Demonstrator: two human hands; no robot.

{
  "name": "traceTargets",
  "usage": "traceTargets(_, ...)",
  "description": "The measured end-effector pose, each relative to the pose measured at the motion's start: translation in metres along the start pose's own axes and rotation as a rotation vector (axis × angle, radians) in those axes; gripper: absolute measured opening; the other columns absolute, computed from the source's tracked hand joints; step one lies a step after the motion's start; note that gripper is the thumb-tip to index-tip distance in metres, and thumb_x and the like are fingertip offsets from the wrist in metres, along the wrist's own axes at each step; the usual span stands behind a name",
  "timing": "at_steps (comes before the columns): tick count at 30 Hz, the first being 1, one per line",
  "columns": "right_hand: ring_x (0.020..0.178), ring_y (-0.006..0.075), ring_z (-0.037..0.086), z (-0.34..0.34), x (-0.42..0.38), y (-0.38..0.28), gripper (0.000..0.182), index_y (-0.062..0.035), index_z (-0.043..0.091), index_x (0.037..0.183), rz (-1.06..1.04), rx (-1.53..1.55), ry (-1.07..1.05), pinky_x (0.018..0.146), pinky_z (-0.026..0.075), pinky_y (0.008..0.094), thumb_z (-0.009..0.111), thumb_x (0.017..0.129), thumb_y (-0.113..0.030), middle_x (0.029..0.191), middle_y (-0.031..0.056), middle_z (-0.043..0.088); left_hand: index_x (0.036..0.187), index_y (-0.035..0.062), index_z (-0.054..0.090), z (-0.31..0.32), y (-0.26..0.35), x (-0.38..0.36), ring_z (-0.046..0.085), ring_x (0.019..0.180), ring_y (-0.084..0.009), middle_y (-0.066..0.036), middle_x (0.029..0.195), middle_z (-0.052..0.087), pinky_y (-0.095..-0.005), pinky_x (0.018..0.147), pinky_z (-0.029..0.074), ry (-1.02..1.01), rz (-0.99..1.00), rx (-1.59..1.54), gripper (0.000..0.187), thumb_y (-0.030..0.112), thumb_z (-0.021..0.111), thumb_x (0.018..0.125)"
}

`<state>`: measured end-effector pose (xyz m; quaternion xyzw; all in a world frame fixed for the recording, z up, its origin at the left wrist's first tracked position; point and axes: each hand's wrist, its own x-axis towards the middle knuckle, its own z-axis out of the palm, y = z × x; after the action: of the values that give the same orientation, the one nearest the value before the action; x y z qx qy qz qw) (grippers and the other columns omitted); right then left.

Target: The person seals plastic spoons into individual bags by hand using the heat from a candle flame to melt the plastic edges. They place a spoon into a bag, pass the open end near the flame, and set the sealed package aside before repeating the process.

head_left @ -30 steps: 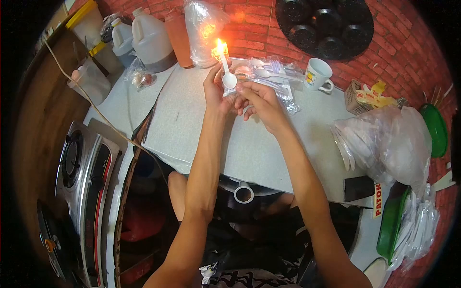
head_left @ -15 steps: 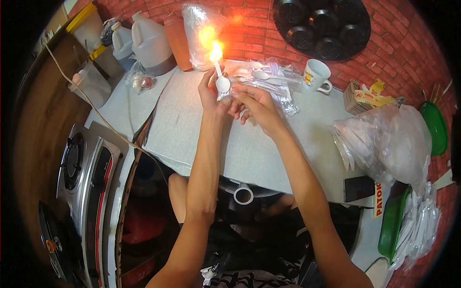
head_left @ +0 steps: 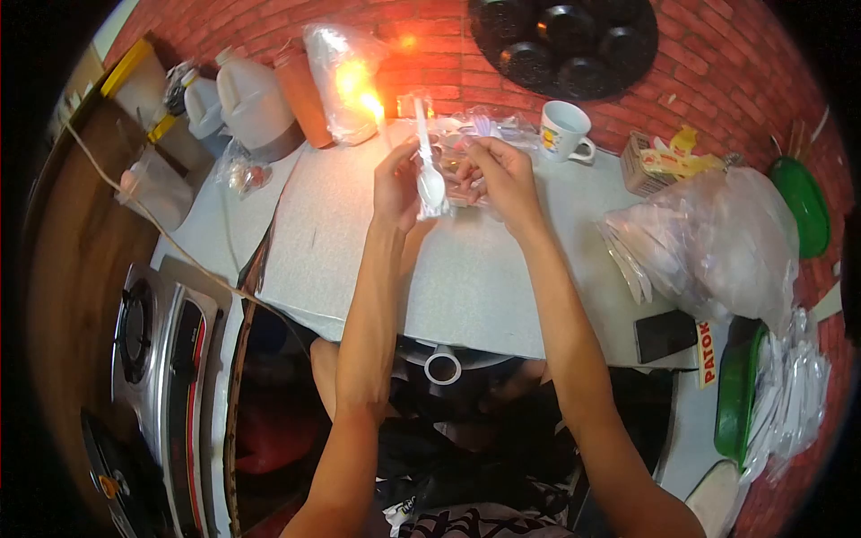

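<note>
My left hand is closed on a white plastic spoon in a clear wrapper. The spoon stands nearly upright, bowl down, handle toward the wall. To its left, just beyond my left hand, a lit candle burns with a bright flame. My right hand is closed to the right of the spoon, thumb and fingertips together; whatever they pinch is too small to make out. Behind and below the hands lie clear plastic packets with more cutlery, partly hidden by my right hand.
A mug stands right of the packets, beside a small basket. A large plastic bag and a phone lie at right. Jugs line the back left. A gas stove sits at left; a cord crosses the table's left side.
The wrapped spoon has moved away from the candle flame, to the right and nearer me, with my left hand. My right hand has shifted right, away from the spoon. The camera view has shifted slightly.
</note>
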<state>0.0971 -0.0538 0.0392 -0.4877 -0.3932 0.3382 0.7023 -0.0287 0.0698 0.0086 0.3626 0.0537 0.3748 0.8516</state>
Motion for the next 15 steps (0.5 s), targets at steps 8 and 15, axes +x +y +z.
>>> traceTargets(8,0.062,0.0046,0.059,-0.058,-0.021,-0.012,0.022,-0.0008,0.071,0.101,0.028,-0.136,0.015,0.048,0.046,0.0213,0.069,0.099,-0.022,0.076,0.001,0.066,0.105,0.0035,0.068,0.031,-0.035,-0.007,0.064,0.073,-0.0113,-0.004,0.088,0.069,-0.0251,0.063,0.052,-0.209,-0.34,0.337,0.025,0.026,0.059,0.1)
traceTargets(15,0.065,0.0043,0.057,-0.093,-0.048,-0.001,0.015,-0.0041,0.07,0.101,0.121,-0.189,-0.068,0.051,0.043,0.0204,0.069,0.098,-0.019,0.079,-0.0016,0.064,0.104,0.0027,0.068,0.038,-0.045,-0.01,0.063,0.064,-0.0117,-0.004,0.08,0.065,-0.0257,0.054,0.05,-0.261,-0.376,0.553,0.021,0.022,0.062,0.099)
